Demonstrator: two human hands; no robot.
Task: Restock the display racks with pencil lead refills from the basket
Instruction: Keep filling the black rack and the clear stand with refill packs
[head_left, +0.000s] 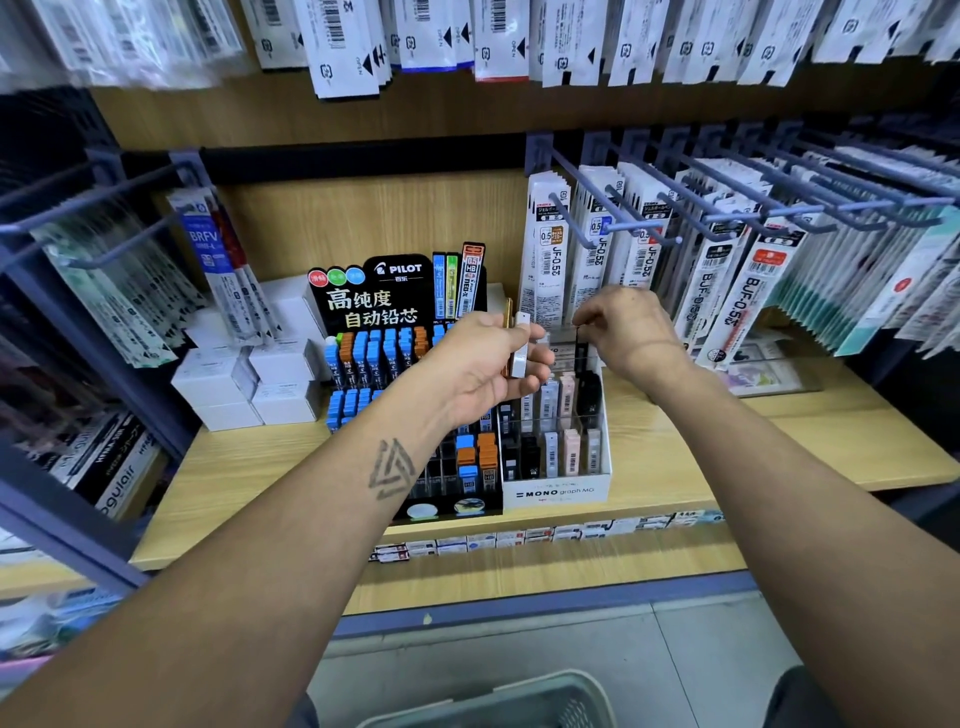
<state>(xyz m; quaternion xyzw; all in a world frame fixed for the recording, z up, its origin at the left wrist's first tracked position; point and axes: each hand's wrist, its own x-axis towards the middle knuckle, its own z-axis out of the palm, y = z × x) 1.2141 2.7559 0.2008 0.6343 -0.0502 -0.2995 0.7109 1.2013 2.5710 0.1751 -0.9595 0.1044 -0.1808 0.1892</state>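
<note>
I am looking at a stationery shop's wooden shelf (727, 467) with a wood-grain back panel, and rows of hooks (727, 208) above it carrying hanging packs of pen refills (727, 291). More packs hang from a higher row along the top edge of the view. At the middle of the shelf stands a black Pilot rack (384, 322) filled with blue and orange lead cases, and touching its right side is a white Mono rack (558, 491) with clear dividers, holding black, grey and pink cases. White boxes (249, 379) are stacked toward the shelf's left end, beside the black rack. Price labels (545, 538) run along the shelf's front edge.

My left hand (485, 364) is raised in front of the black rack, palm turned inward, fingers curled around a small bundle of lead refill cases (519, 345); I can make out a white one and a gold-coloured one standing upright in the grip. My right hand (628, 327) hovers over the back rows of the white rack, fingertips drawn together and pinching a thin dark case (581, 344) at its top, holding it upright just above the back compartments. I cannot tell whether its lower end is already in a slot.

At the bottom edge of the view, over the grey floor, the rim of a pale green basket (493, 701) shows.
</note>
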